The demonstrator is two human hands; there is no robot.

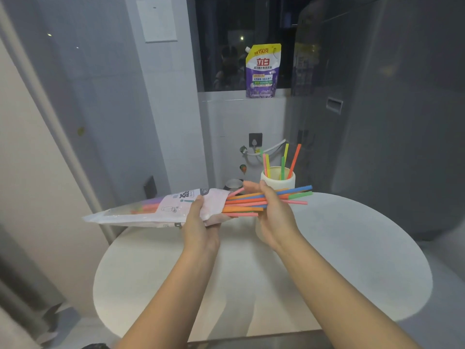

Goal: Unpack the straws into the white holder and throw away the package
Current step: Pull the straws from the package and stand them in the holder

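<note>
A grey washing machine (pixel 392 102) fills the right background, beside a dark window with a purple detergent refill pouch (pixel 263 71) standing on its sill. Below them sits the round white tabletop (pixel 352 260), with both forearms reaching over it. The left hand (pixel 198 222) holds the straw package (pixel 161 210) in the air above the tabletop's far left edge, thumb on top and fingers underneath, so its grip is clenched on the bag near the open mouth; the package lies nearly level with its sealed end pointing left. The right hand (pixel 273 212) closes its grip around a fanned bundle of coloured straws (pixel 254 201) (orange, pink, blue, green) that stick partway out of the package mouth, thumb pressing over them, the free ends pointing right. Just behind that hand stands the white holder (pixel 286 181) on the tabletop, with several loose straws (pixel 293 161) standing tilted inside it.
</note>
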